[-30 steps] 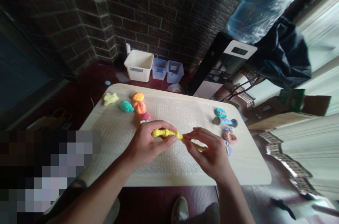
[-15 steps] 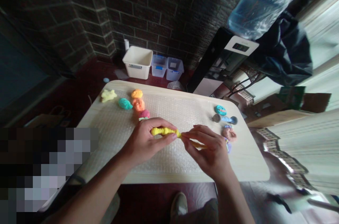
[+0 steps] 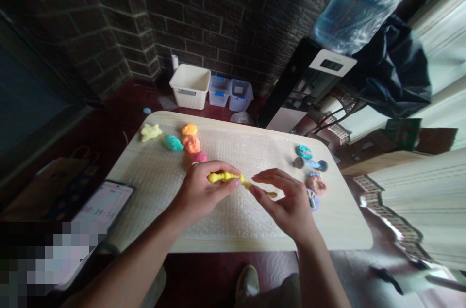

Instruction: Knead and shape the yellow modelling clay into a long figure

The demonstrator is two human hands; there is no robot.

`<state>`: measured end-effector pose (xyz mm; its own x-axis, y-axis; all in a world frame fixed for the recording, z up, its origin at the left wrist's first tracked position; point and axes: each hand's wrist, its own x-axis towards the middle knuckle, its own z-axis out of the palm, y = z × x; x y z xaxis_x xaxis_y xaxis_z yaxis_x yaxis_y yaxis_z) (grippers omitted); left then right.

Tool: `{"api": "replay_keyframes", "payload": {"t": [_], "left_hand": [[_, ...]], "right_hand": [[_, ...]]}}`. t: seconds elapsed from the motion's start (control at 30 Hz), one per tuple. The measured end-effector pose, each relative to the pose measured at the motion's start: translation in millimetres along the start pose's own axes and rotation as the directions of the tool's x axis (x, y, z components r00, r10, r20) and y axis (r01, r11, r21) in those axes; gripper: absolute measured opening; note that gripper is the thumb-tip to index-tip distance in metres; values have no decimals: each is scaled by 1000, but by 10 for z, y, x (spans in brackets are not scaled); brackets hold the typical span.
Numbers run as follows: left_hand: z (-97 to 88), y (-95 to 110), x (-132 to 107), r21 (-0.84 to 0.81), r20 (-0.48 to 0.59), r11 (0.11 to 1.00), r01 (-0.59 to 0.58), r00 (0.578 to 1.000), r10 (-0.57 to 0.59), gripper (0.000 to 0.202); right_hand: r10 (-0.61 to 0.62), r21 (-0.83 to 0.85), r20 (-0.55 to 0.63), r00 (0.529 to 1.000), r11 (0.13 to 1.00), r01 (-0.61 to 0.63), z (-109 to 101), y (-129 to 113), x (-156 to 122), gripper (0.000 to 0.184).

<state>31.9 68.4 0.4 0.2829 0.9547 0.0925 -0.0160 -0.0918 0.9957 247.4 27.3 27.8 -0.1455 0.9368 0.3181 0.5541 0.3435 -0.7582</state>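
My left hand pinches a lumpy yellow strip of modelling clay between thumb and fingers, above the table. A thinner tail of the strip runs right, behind the thumb of my right hand, and its flattened end shows past that thumb. The right fingers are spread away from the thumb, which touches or nearly touches the clay. Beyond my left hand lie an orange clay piece and a dark pink one, partly hidden. Close to my right hand rests a purple clay piece, partly covered by the hand.
Bubble wrap covers much of the wooden table. Teal, pale yellow and blue-grey clay shapes lie around it. A phone is at the left edge. Bins and a water dispenser stand behind.
The right fingers have lifted and spread away from the thumb, showing more of the yellow tail. My left hand keeps its pinch on the clay. The view has shifted slightly.
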Motion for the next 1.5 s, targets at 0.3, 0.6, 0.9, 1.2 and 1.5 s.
{"api": "replay_keyframes", "payload": {"t": [0.3,0.6,0.9,1.2,1.5], "left_hand": [[-37,-23,55,-472,-120,857,207,948,-295,25],[108,48,9,-708,-28,697,113,982,-188,34],[181,9,-1,-655,-147,751,88,959,-241,50],[160,-8,9,-595,-246,802,46,940,-236,56],[183,29,26,-631,-232,768,111,918,-323,59]], "right_hand": [[242,420,-30,970,883,-208,93,231,-26,38],[346,709,-43,937,671,-215,250,128,9,27],[375,704,-32,926,666,-246,345,107,4,27],[431,778,-7,902,569,-266,384,129,36,24],[457,801,15,889,527,-284,388,101,30,30]]}}
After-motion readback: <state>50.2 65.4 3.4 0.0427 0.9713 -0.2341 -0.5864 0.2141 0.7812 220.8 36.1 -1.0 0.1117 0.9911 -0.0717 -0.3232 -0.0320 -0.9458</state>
